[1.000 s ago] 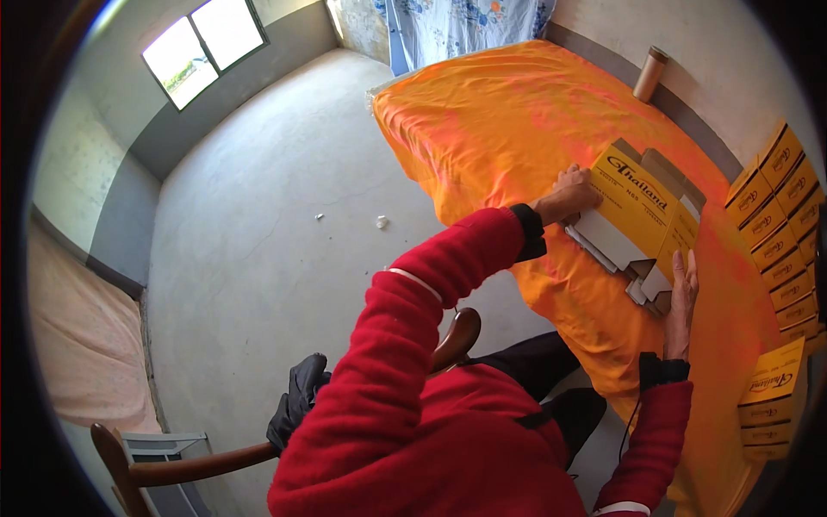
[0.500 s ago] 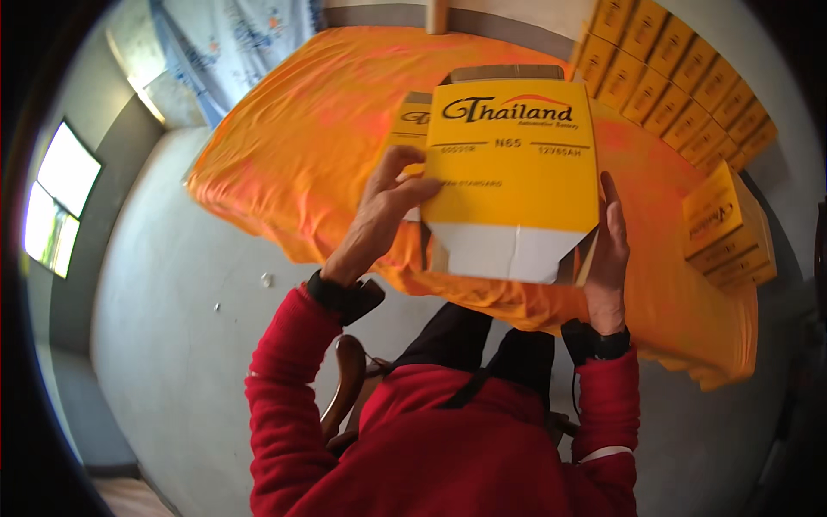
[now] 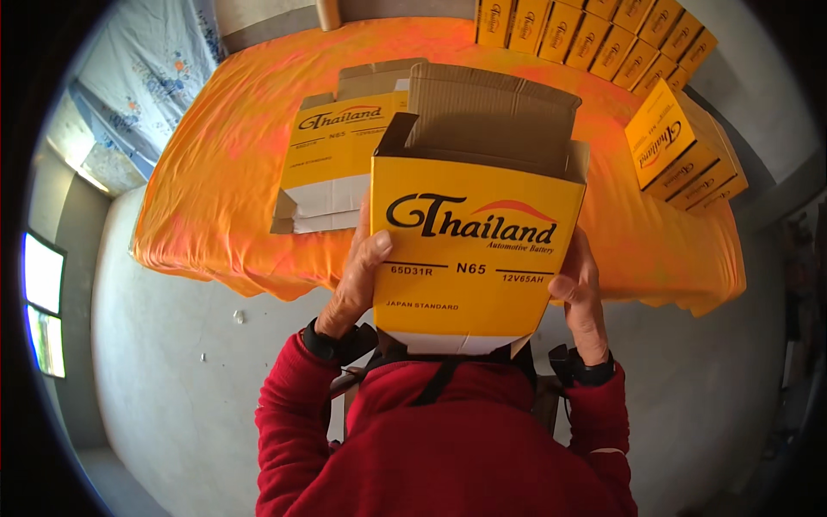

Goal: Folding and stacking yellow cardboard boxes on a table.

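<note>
Between my two hands is a yellow cardboard battery box point(image 3: 469, 284), opened out into its boxy shape. Its brown inner flap point(image 3: 491, 108) stands up at the far end, and a white flap shows at the near lower edge. My left hand point(image 3: 357, 276) grips the left side, thumb on the printed front. On the right side, my right hand point(image 3: 581, 289) holds it the same way, thumb at the front edge and fingers behind. A second, flattened yellow carton point(image 3: 332, 164) lies on the orange cloth point(image 3: 233, 146) beyond my left hand.
Stacked yellow boxes point(image 3: 594, 47) stand in rows at the back right. A smaller stack of boxes point(image 3: 685, 146) sits on the right end of the cloth-covered surface. A patterned blue curtain point(image 3: 164, 77) hangs at the far left. Small white scraps point(image 3: 239, 317) lie on the grey floor.
The held box has come nearer to me and spread from a flatter shape into an open one, its far flap now upright. My left hand has moved down its side.
</note>
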Demonstrator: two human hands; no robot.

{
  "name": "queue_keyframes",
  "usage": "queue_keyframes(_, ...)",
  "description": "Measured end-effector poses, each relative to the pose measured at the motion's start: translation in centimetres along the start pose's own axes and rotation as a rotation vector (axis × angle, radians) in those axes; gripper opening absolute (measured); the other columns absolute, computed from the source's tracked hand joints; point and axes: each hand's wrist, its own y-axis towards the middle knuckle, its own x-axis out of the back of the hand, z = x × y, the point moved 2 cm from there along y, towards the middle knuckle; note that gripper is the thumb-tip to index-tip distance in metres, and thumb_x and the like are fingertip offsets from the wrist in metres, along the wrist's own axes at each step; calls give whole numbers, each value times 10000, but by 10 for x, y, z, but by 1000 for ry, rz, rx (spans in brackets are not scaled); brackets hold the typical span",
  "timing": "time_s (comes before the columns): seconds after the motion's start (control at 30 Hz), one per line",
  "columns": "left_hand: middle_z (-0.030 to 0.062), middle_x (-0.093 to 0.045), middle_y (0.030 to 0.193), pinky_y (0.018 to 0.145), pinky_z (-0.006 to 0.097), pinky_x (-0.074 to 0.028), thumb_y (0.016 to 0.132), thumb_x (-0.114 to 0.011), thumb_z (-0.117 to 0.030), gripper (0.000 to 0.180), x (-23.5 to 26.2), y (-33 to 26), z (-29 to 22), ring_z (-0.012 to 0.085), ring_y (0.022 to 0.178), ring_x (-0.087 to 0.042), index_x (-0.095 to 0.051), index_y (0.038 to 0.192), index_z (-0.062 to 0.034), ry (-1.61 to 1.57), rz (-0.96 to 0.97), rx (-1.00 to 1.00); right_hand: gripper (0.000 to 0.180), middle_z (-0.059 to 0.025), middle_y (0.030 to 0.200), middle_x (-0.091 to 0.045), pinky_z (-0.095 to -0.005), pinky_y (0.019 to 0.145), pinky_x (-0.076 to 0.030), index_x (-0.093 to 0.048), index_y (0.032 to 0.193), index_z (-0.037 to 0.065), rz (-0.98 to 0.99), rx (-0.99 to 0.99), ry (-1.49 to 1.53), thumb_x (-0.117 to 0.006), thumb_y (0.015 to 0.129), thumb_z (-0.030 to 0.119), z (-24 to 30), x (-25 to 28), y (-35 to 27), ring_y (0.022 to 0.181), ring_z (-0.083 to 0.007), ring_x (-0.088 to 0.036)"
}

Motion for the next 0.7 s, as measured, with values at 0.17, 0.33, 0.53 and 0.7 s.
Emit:
queue_keyframes(0.17, 126, -396, 1411, 1058, 363, -349, 766, -716, -480, 1020, -7, -7, 5, 225, 1270, -408, -172, 1522, -64, 117, 113, 20, 1131, -113, 1390, -441, -360, 1075, -343, -220, 1507, 1, -189, -37, -91, -813, 641, 424, 2, 13, -7, 1281, -232, -440)
queue_keyframes(0.33, 142, -362, 1439, 1076, 381, -328, 759, -712, -519, 1014, 2, -13, 19, 237, 1311, -380, -209, 1508, -56, 197, 147, 59, 1005, -119, 1384, -464, -334, 953, -473, -275, 1490, 32, -190, 83, -6, -824, 681, 262, 16, 7, -10, 1171, -204, -546)
queue_keyframes(0.53, 149, -363, 1431, 1095, 382, -297, 782, -651, -470, 838, -3, -3, 22, 257, 1348, -349, -320, 1426, -48, 247, 101, -252, 868, -95, 1319, -520, -339, 970, -453, -384, 1426, 24, -50, 27, 23, -791, 672, 166, 9, 12, -20, 1151, -193, -551)
queue_keyframes(0.7, 153, -363, 1420, 1090, 357, -274, 827, -603, -406, 598, 2, 2, 26, 249, 1349, -335, -430, 1264, -37, 222, 93, -223, 824, -95, 1313, -521, -345, 993, -434, -431, 1392, 26, -114, -77, -9, -791, 666, 175, 3, 8, -21, 1163, -199, -548)
